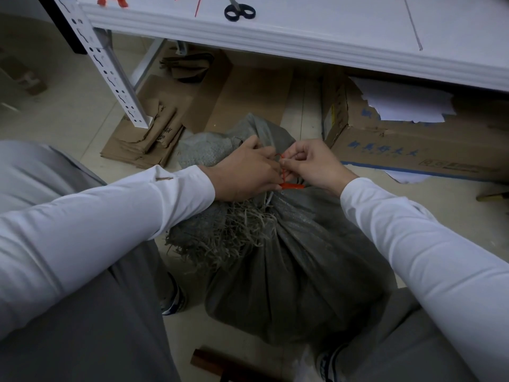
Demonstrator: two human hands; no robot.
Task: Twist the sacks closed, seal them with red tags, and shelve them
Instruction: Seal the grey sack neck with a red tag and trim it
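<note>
A grey woven sack (pixel 297 271) stands on the floor between my knees, its neck twisted and its frayed mouth fanned out to the left. A red tag (pixel 292 185) loops around the twisted neck. My left hand (pixel 245 172) grips the neck and the tag's flat end. My right hand (pixel 311 161) pinches the tag's thin strap just right of the neck. More red tags (pixel 111 0) lie on the white shelf (pixel 303 37) above.
Black-handled scissors (pixel 239 11) lie on the shelf. Under the shelf are flattened cardboard (pixel 154 128), a brown carton (pixel 407 139) with white paper on it, and a perforated white shelf post (pixel 110 75). A dark wooden piece (pixel 209 359) lies near my feet.
</note>
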